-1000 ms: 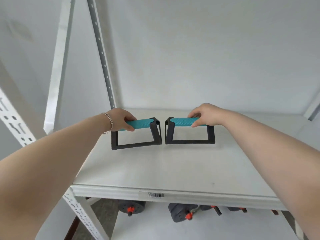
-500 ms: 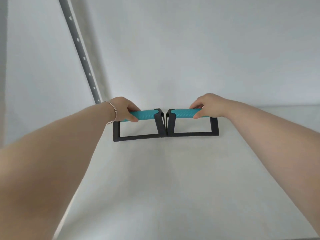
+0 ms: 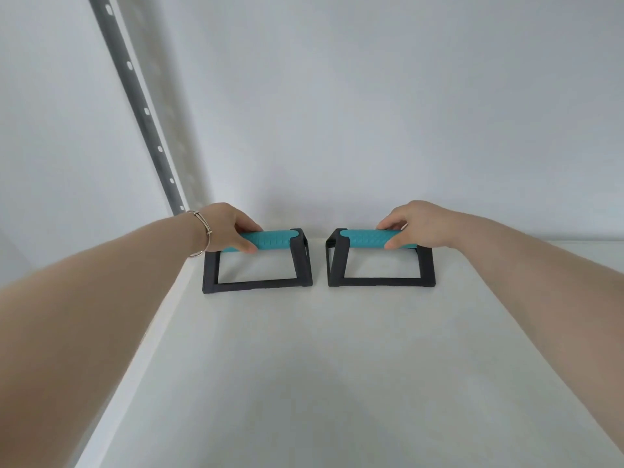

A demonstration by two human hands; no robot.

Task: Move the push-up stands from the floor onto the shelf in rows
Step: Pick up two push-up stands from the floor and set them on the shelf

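Two push-up stands sit upright on the white shelf (image 3: 337,366), side by side in a row near the back wall (image 3: 371,113), with a narrow gap between them. The left stand (image 3: 270,265) is a black frame with a teal grip across its top; its base rests flat on the shelf close to the left edge. The right stand (image 3: 378,265) is the same make and stands level with it, its base also flat on the shelf. Each stand lies directly under a hand, at the far end of an outstretched arm. The left hand (image 3: 226,231) comes in from the lower left, forearm bare and reaching forward, a thin bracelet (image 3: 202,236) round the wrist; it covers the outer end of the left grip, fingers curled over the top and the thumb pressed against the near side, so it is grasping the teal bar. The right hand (image 3: 418,226) comes in from the lower right in a mirrored pose, arm extended, palm down over the outer end of the right grip; its fingers wrap the top and its thumb meets the near side of the bar, closed around it. The inner ends of both grips are bare. A grey perforated upright (image 3: 141,106) of the rack rises behind the left wrist.
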